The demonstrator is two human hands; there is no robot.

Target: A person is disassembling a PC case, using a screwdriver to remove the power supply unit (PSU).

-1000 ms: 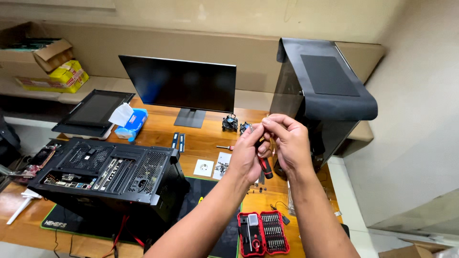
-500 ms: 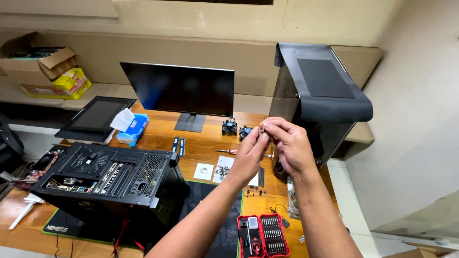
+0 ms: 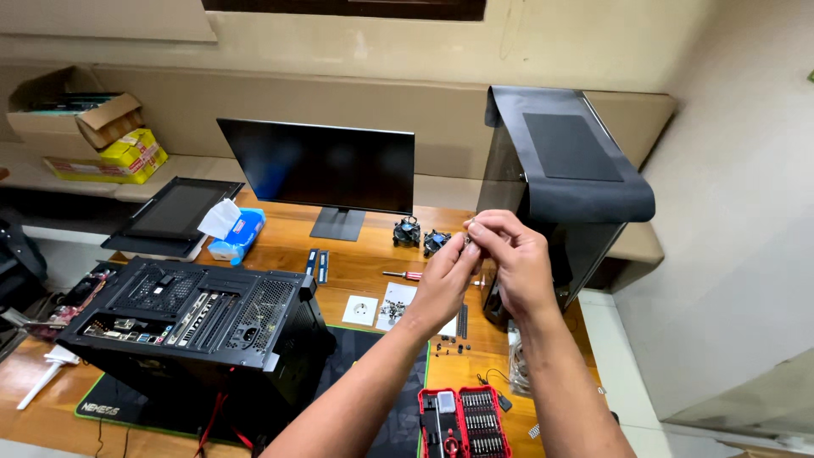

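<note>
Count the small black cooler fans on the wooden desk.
2. One small black cooler fan stands just right of the monitor's grey stand; the second fan sits beside it, behind the left hand. Others may be hidden behind the hands.

surface (image 3: 356,276): warm brown wood, smooth, with a soft sheen
computer case (image 3: 195,318): black painted metal, matt, its panels perforated
monitor (image 3: 318,165): dark glass screen, glossy; stand of grey matt plastic
side panel (image 3: 577,161): smoked glass, glossy, draped with matt black sheet
mat (image 3: 373,365): black cloth, matt, with a green stitched edge
bit set (image 3: 462,421): red plastic tray, slightly shiny, holding dull steel bits
cardboard box (image 3: 76,106): brown paperboard, rough and matt
wipes pack (image 3: 237,233): blue shiny plastic with soft white tissue
screwdriver (image 3: 405,275): red plastic handle, bright metal shaft
wall (image 3: 746,212): pale plaster, matt
</note>
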